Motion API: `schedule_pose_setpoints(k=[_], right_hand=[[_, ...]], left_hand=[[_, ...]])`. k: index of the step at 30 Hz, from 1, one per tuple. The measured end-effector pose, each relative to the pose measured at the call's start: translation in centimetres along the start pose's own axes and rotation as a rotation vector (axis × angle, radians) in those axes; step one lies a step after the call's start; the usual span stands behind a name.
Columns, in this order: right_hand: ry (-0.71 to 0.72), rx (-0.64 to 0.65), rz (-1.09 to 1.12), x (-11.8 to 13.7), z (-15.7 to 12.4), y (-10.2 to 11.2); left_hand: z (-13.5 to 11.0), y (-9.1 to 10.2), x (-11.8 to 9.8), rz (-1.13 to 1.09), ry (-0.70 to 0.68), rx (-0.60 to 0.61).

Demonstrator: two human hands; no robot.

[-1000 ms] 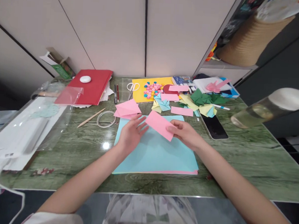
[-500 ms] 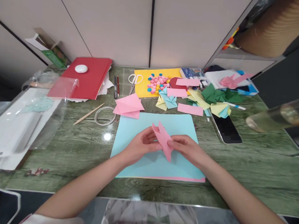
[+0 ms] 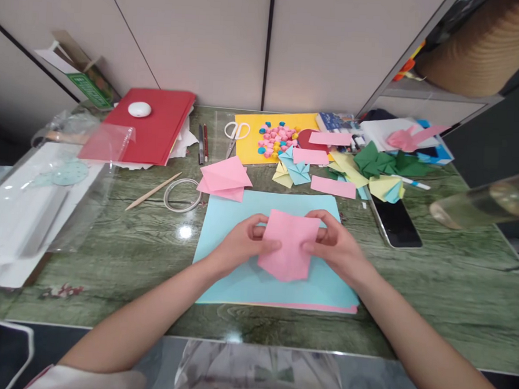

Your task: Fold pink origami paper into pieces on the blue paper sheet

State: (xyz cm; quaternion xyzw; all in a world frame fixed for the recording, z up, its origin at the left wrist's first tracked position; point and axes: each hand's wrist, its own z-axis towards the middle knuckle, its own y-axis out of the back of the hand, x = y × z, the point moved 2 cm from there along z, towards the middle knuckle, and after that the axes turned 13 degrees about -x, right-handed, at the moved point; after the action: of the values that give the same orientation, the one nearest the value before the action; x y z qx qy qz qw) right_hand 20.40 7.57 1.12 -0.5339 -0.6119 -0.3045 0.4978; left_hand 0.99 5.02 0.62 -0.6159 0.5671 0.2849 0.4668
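Both hands hold one pink paper piece (image 3: 289, 248) above a light blue sheet (image 3: 241, 217) on the green table. My left hand (image 3: 239, 245) pinches its left edge, thumb on top. My right hand (image 3: 337, 251) pinches its right edge. The pink piece faces me, roughly square with a point hanging down. A thin pink sheet shows under the blue one at the near edge.
A folded pink paper (image 3: 223, 178), tape ring (image 3: 182, 195) and wooden stick (image 3: 153, 191) lie left of the sheet. Scissors (image 3: 234, 134), yellow sheet with small beads (image 3: 276, 140), folded coloured papers (image 3: 365, 168) and a phone (image 3: 395, 222) lie behind and right. Red folder (image 3: 152, 125) at back left.
The pink paper was held flat by my right hand, then turned edge-on between both hands, and now faces me opened wider. My left hand came off the blue sheet to grip it.
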Motion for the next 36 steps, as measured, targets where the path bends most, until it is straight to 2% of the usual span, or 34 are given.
schedule_pose_setpoints(k=[3, 7, 10, 13, 16, 21, 25, 30, 36], right_hand=[[0.06, -0.131, -0.061, 0.0, 0.0, 0.2], [0.178, -0.26, -0.077, 0.2, -0.5, -0.1], [0.228, -0.229, -0.054, 0.1, -0.8, -0.4], [0.299, -0.147, -0.16, -0.1, -0.9, -0.4], [0.406, -0.193, -0.357, -0.2, -0.8, -0.2], [0.518, -0.308, -0.548, -0.1, -0.8, 0.2], [0.614, -0.335, -0.585, 0.1, -1.1, 0.1], [0.76, -0.332, -0.57, 0.4, -1.4, -0.2], [0.868, -0.485, -0.623, 0.3, -1.7, -0.4]], left_hand=[[0.1, 0.0, 0.1, -0.067, -0.062, -0.156], [-0.2, -0.1, 0.2, -0.049, -0.239, -0.307], [-0.4, -0.1, 0.5, 0.017, -0.342, -0.357], [-0.5, 0.0, 0.5, 0.127, -0.456, -0.417], [-0.6, 0.0, 0.5, 0.231, -0.502, -0.41], [-0.9, -0.3, 0.6, 0.27, -0.456, -0.413], [-1.1, -0.3, 0.5, 0.27, -0.488, -0.451], [-1.2, -0.3, 0.5, 0.259, -0.566, -0.435], [-1.4, -0.8, 0.9, 0.086, -0.546, -0.407]])
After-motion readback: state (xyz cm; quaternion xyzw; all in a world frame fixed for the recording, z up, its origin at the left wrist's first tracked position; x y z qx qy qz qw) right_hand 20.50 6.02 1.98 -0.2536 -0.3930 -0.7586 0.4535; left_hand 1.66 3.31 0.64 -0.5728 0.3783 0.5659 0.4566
